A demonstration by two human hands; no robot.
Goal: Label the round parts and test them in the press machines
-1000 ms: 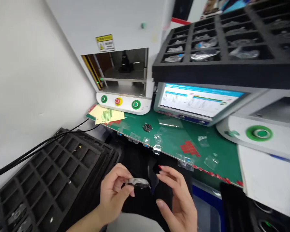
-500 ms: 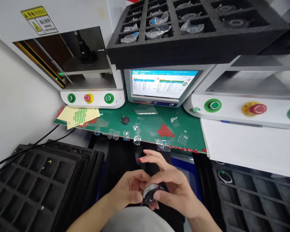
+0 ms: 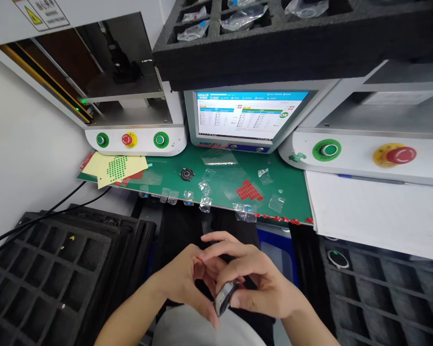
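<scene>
Low in the head view, just above my lap, both hands meet around a round watch case (image 3: 223, 300) with a silvery rim and a dark face, tilted on its edge. My right hand (image 3: 258, 281) pinches it between thumb and fingers. The thumb of my left hand (image 3: 183, 282) rests at its lower left edge, while the other left fingers curl behind it, partly hidden by the right hand. A sliver of red shows near the left index finger. Another round watch part (image 3: 186, 174) lies on the green mat (image 3: 173, 166), beyond my hands.
Clear film scraps (image 3: 205, 205) and red stickers (image 3: 249, 191) dot the mat. A yellow sticker sheet (image 3: 124, 169) lies left. Behind stands a monitor (image 3: 252, 117) between two button-fronted machines. A black foam tray (image 3: 267, 60) overhangs it; more foam trays (image 3: 46, 269) flank me.
The watch case has turned more onto its edge. My left thumb has slid down along it and my left hand has opened wider. The head view has shifted downward and closer.
</scene>
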